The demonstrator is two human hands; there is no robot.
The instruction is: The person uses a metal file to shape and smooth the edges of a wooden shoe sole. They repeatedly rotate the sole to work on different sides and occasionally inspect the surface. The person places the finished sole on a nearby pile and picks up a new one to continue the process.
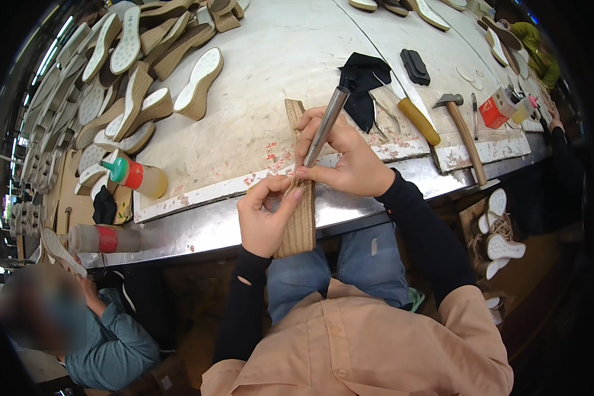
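A long tan strip of ribbed, woven-looking material (296,228) runs from the table over its front edge toward my lap. My left hand (263,214) is closed on the strip's left side, pinching it between thumb and fingers. My right hand (350,162) grips a silver metal rod-like tool (327,125), slanted with its upper end away from me. The tool's lower end is at the strip, close to my left fingertips; its very tip is hidden by my fingers. Both hands nearly meet at that spot.
Wedge shoe soles (201,79) pile up at the left. Glue bottles (153,181) stand or lie near the left edge. On the right are a hammer (465,132), a yellow-handled awl (419,122), pliers (379,115) and a black cloth (360,86). A co-worker (115,343) sits at lower left.
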